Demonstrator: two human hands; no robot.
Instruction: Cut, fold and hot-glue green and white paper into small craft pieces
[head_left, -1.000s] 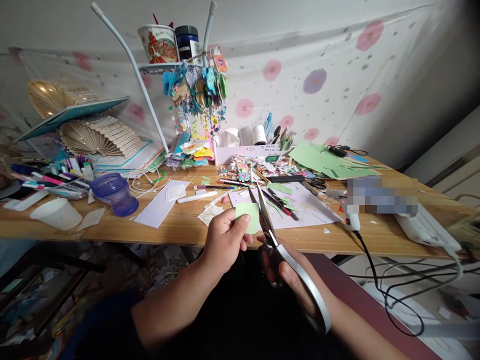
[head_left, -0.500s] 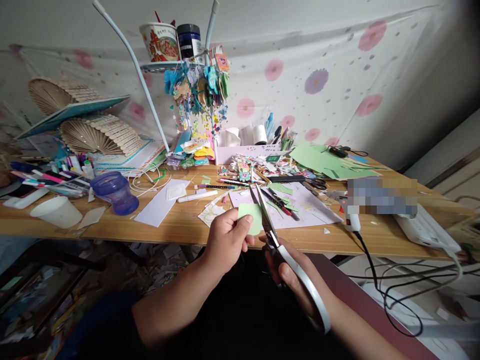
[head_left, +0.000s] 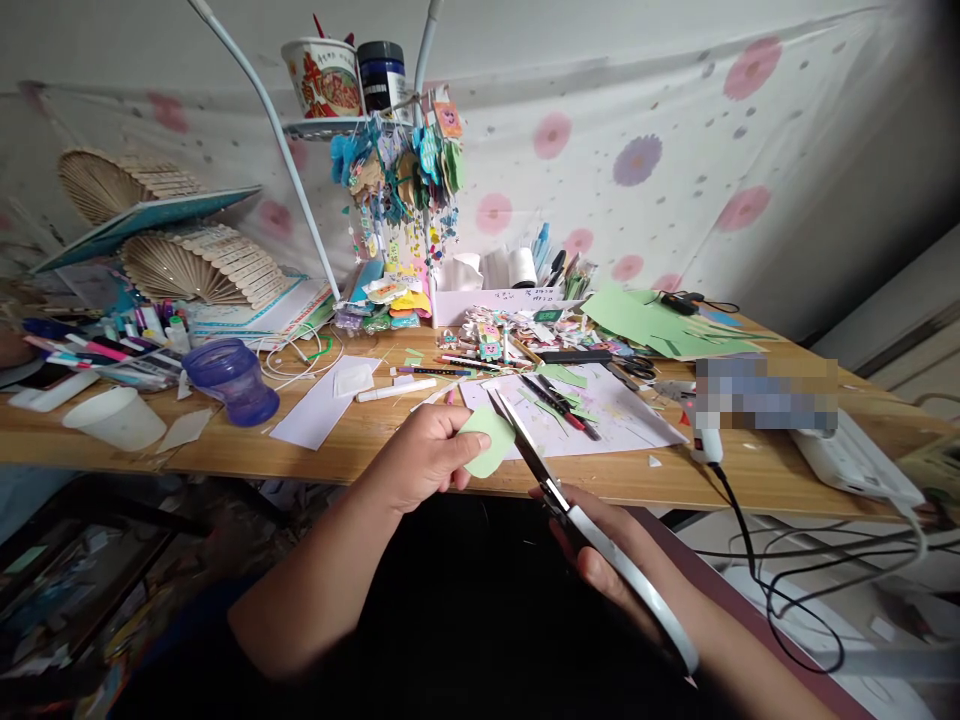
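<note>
Since the earlier frame, the scissors (head_left: 570, 505) have tilted over, their long axis now slanting from the handles at lower right to tips pointing up-left, blades slightly parted beside the paper. Right hand (head_left: 600, 560) is closed around the handles. Left hand (head_left: 424, 455) pinches the small green paper piece (head_left: 487, 440) over the worktop's (head_left: 375, 440) near edge.

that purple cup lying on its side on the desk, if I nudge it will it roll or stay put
The purple cup lies on its side on the desk, so a nudge would probably roll it. It looks wider at the mouth than at the base, so it would likely curve rather than run straight. It seems to be thin translucent plastic, probably light, so it should move easily.
</note>
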